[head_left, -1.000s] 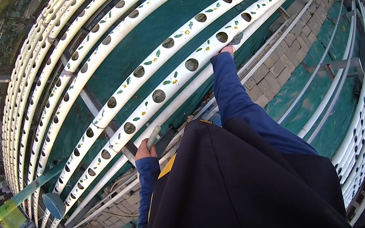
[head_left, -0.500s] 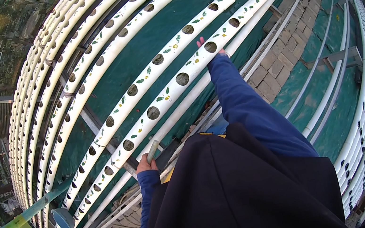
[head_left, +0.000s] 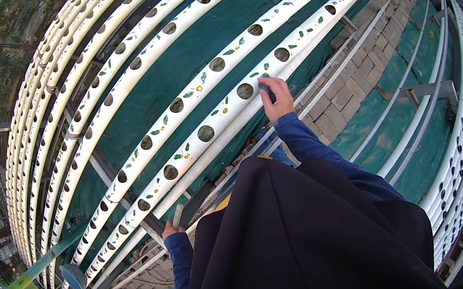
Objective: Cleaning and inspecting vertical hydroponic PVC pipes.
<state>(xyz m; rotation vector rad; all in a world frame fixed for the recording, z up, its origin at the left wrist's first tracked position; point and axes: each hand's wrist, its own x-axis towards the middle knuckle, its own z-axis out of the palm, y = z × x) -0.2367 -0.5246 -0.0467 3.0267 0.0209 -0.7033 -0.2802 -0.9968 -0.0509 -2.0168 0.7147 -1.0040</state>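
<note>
White pipe (head_left: pixel 221 116) under right hand (head_left: pixel 276 96), fingertips touching it.

- the white pipe (head_left: pixel 205 133) nearest the person is a long round plastic tube running diagonally from lower left to upper right, with a row of round holes cut along its top and little green leaf bits stuck to it
- a small dark blue-grey pad (head_left: pixel 264 86) sits pressed on that pipe, just right of one of the holes, mostly hidden so its shape is hard to tell
- a short pale stick-like thing (head_left: pixel 177 215) stands tilted, close under the pipe's lower stretch, its bottom end hidden
</note>
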